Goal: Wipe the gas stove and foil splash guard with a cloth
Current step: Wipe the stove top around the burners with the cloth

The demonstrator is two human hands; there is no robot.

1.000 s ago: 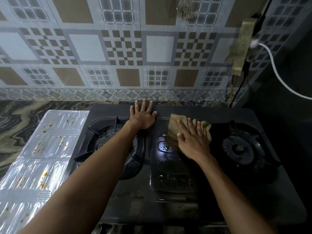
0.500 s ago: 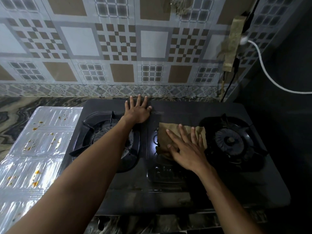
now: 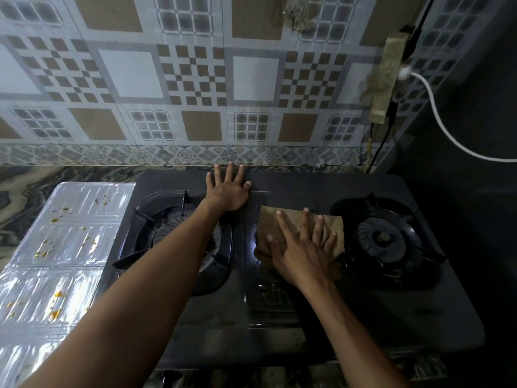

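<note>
Cloth (image 3: 268,224) flat, long axis L-R.

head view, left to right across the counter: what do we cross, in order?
Foil splash guard → left burner → left hand → cloth → right burner. The right hand lies flat on the cloth, so it is left out of the order.

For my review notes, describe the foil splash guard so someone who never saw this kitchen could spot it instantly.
Find the black two-burner gas stove on the marbled counter. Lying flat beside its left edge is the foil splash guard, a silver sheet of ribbed panels. Unlike the dark stove and counter, it gleams bright and is dotted with orange-yellow food specks.
</note>
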